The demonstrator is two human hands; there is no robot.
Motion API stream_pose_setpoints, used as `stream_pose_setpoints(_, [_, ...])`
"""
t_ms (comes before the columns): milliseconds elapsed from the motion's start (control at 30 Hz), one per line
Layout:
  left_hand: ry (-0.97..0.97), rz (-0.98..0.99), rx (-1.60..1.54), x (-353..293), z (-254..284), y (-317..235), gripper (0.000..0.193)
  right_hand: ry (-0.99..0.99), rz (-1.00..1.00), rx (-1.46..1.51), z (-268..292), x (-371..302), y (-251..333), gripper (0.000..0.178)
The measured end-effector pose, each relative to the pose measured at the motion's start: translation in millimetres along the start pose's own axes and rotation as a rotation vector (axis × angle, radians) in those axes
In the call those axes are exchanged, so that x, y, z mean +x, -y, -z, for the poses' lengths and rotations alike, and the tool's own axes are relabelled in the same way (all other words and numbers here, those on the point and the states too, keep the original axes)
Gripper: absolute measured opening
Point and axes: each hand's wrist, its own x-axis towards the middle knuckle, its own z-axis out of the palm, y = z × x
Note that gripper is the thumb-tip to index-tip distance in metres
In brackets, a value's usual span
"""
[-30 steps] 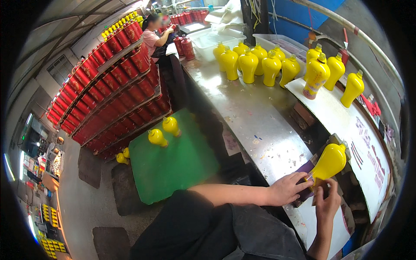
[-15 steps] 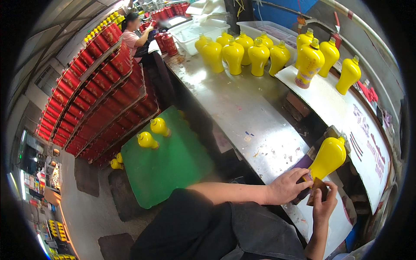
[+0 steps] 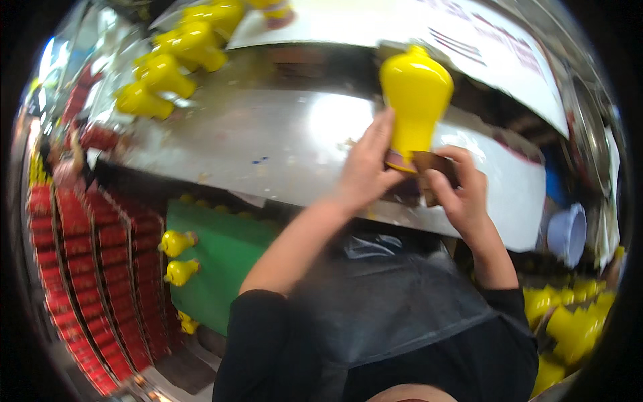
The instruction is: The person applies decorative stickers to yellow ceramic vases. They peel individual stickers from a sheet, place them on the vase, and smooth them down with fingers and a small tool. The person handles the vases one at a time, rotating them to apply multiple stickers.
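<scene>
A glossy yellow vase-shaped bottle (image 3: 416, 94) lies over the workbench, its narrow neck pointing away from me and its base toward me. Around the base runs a purplish patterned band. My left hand (image 3: 367, 164) is closed at the bottle's lower left side, by the band. In my right hand (image 3: 463, 191) a flat brown scraper-like piece (image 3: 429, 175) is pinched between thumb and fingers. Its edge meets or nearly meets the right side of the base; blur hides whether they touch. The support beneath the bottle is mostly hidden.
Yellow bottles (image 3: 167, 74) stand at the far left of the metal bench (image 3: 281, 157). A white board (image 3: 335, 27) runs along the back. Left are a green surface (image 3: 221, 254) with two bottles and stacked red containers (image 3: 87, 268). A lilac bucket (image 3: 568, 234) and more bottles (image 3: 569, 321) are right.
My view has swung to the right, so the bench and both hands sit more centrally. Both hands stay at the bottle's base, the brown piece still in the right one.
</scene>
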Motion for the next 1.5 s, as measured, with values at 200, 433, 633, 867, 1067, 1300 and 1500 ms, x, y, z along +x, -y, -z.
stream_pose_setpoints(200, [-0.061,-0.033,0.176,4,-3,-13,0.115,0.002,0.086,-0.234,21,16,11,0.027])
stream_pose_setpoints(433, [-0.003,-0.043,0.106,5,1,-3,0.118,-0.083,0.266,-0.442,23,32,9,0.021])
stream_pose_setpoints(633, [0.07,0.046,0.127,5,3,-11,0.114,0.017,0.284,-0.404,21,29,11,0.028])
stream_pose_setpoints(867, [-0.003,-0.024,0.157,10,4,-9,0.114,0.086,0.278,-0.345,18,25,4,0.034])
stream_pose_setpoints(1067, [0.104,0.067,0.018,3,8,2,0.113,0.035,0.493,-0.327,16,31,1,0.034])
stream_pose_setpoints(1300, [0.034,0.06,0.041,8,4,-1,0.112,-0.069,0.381,-0.392,15,32,-6,0.037])
stream_pose_setpoints(1500, [-0.058,-0.052,0.243,12,5,-12,0.107,-0.153,0.073,-0.259,15,27,9,0.029])
